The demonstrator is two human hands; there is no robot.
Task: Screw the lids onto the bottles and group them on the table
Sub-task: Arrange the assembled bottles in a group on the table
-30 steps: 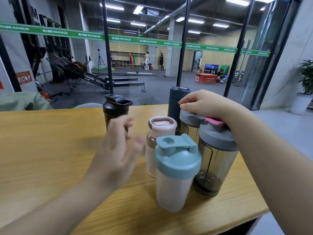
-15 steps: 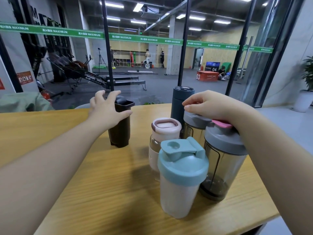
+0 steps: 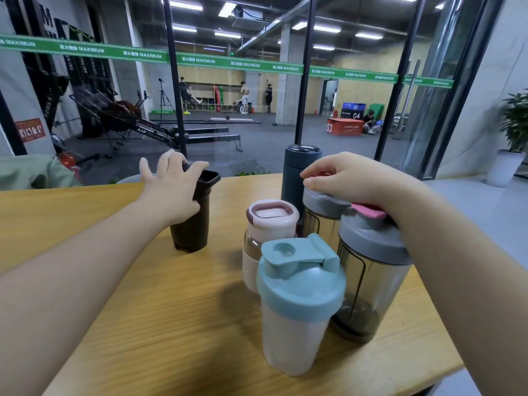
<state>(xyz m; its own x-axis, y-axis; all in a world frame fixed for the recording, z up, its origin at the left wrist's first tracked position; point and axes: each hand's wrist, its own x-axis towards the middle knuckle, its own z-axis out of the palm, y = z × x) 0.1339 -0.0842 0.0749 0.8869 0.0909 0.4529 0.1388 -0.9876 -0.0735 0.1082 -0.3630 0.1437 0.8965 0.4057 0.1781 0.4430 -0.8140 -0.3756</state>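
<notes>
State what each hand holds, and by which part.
The left hand grips the black bottle by its lid. The right hand rests on the grey lid; a grip cannot be told.

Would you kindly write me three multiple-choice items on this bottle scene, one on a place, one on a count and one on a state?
1. Where does the black shaker stand?
A. left of the group, apart from it
B. behind the dark blue bottle
C. in front of the teal-lidded shaker

2. How many bottles stand on the table?
A. four
B. six
C. eight

3. What is the left hand doing?
A. lying flat on the table
B. gripping the black shaker near its lid
C. holding a loose lid in the air

Answers:
1 A: bare table shows between it and the pink-lidded bottle.
2 B: five are grouped and the black one stands alone.
3 B: its fingers wrap the shaker's top.
</notes>
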